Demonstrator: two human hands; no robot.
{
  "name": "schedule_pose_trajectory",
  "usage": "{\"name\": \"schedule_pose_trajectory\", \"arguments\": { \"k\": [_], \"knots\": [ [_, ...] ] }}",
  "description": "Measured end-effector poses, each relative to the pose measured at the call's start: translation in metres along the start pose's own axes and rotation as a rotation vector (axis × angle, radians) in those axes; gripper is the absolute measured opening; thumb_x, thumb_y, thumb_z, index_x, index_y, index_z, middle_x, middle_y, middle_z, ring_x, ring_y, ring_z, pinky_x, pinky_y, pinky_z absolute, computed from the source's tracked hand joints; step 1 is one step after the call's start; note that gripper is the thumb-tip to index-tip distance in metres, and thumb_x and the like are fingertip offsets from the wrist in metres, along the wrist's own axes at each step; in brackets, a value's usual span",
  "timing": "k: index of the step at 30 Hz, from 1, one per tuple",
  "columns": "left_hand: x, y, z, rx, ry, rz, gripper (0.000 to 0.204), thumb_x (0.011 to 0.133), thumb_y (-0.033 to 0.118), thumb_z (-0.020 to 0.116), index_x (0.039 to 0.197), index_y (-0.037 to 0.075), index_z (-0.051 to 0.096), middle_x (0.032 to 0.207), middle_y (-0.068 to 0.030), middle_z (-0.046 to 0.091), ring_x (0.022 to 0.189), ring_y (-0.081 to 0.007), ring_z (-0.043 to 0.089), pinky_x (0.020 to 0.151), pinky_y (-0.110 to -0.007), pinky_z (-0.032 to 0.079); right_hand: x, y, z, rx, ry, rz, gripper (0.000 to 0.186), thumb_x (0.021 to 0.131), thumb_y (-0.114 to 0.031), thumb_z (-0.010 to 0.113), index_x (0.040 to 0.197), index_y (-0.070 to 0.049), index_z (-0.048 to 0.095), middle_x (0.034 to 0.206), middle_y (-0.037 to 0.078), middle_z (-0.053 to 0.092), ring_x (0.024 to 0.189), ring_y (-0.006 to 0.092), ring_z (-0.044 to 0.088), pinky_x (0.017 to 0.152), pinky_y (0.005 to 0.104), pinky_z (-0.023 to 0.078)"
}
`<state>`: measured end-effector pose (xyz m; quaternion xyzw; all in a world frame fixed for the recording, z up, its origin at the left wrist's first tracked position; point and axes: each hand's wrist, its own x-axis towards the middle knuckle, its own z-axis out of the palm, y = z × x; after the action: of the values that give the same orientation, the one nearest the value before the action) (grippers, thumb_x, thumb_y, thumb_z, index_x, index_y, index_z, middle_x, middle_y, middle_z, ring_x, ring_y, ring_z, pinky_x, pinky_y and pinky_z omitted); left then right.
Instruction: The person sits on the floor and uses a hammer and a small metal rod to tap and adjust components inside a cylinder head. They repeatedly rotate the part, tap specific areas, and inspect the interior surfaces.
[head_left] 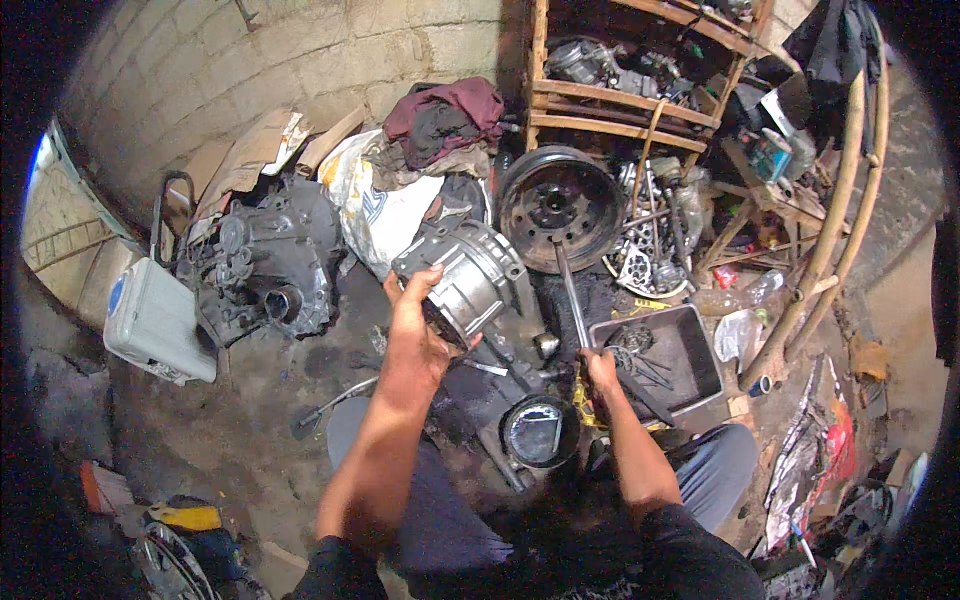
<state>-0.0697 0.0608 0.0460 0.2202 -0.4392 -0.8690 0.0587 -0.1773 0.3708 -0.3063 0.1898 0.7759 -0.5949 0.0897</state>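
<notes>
My left hand (418, 335) is wrapped around the lower left side of a ribbed, silvery metal housing (468, 275), thumb laid along its face. The housing is rounded, tilted, and raised above the floor parts. Closed around the lower part of a long steel bar (572, 290) is my right hand (600, 370). The bar points away from me, and its far end overlaps the near edge of a dark steel wheel rim (512, 215) in the picture; whether they touch, I cannot tell. Between my knees sits a round black container (540, 458) with a shiny, pale inside.
A grey rectangular tray (700, 345) with small metal parts lies right of my right hand. A large dark gearbox casing (270, 250) and a pale plastic container (160, 320) stand at left. Behind are a white sack (385, 215), a wooden shelf (620, 105) and curved poles (835, 210).
</notes>
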Motion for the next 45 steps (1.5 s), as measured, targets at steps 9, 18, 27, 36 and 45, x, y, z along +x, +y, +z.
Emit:
{"name": "schedule_pose_trajectory", "arguments": {
  "k": [9, 18, 27, 36, 45],
  "knots": [
    [-0.014, 0.007, -0.02, 0.039, -0.114, -0.019, 0.069, 0.082, 0.038, 0.072, 0.144, 0.032, 0.04, 0.141, -0.0102, 0.049, 0.121, -0.0364, 0.056, 0.078, -0.067, 0.047, -0.114, -0.031, -0.051, 0.151, 0.216, -0.436, 0.034, 0.09, -0.028, 0.081, 0.074, -0.003, 0.065, 0.073, -0.001, 0.062, 0.071, 0.0101, 0.055, 0.064, 0.0296, 0.046],
    [-0.02, 0.004, -0.024, 0.804, -0.14, 0.387, 0.096, 0.075, 0.023, 0.083, 0.156, 0.008, 0.033, 0.149, -0.023, 0.046, 0.141, -0.0354, 0.042, 0.116, -0.043, 0.035, -0.19, -0.15, -0.125, 0.282, -0.01, -0.497, 0.04, 0.093, -0.022, 0.076, 0.121, -0.001, 0.057, 0.105, 0.005, 0.062, 0.092, 0.0163, 0.058, 0.082, 0.0342, 0.048],
    [-0.017, -0.037, -0.003, 0.931, -0.318, 0.453, 0.09, 0.071, 0.027, 0.087, 0.147, 0.006, 0.046, 0.148, -0.0233, 0.048, 0.143, -0.0357, 0.042, 0.119, -0.042, 0.032, -0.229, -0.09, -0.119, 0.48, -0.23, -0.461, 0.039, 0.1, -0.042, 0.062, 0.105, -0.004, 0.056, 0.069, 0.001, 0.051, 0.051, 0.0124, 0.048, 0.046, 0.0289, 0.038],
    [-0.026, -0.046, 0.018, 1.138, -0.318, 0.654, 0.084, 0.071, 0.03, 0.088, 0.143, 0.008, 0.05, 0.144, -0.0213, 0.051, 0.139, -0.0392, 0.046, 0.116, -0.045, 0.038, -0.252, -0.1, -0.122, 0.151, -0.058, -0.593, 0.034, 0.102, -0.034, 0.065, 0.107, -0.003, 0.053, 0.076, 0.003, 0.056, 0.056, 0.0128, 0.053, 0.05, 0.028, 0.044],
    [-0.024, -0.044, 0.02, 1.145, -0.353, 0.7, 0.083, 0.071, 0.026, 0.088, 0.142, 0.006, 0.05, 0.144, -0.022, 0.051, 0.139, -0.0386, 0.046, 0.117, -0.045, 0.038, -0.256, -0.127, -0.056, 0.319, -0.047, -0.383, 0.029, 0.098, -0.016, 0.069, 0.124, -0.001, 0.069, 0.091, 0.001, 0.064, 0.083, 0.0108, 0.057, 0.078, 0.0286, 0.048]
  ]
}}
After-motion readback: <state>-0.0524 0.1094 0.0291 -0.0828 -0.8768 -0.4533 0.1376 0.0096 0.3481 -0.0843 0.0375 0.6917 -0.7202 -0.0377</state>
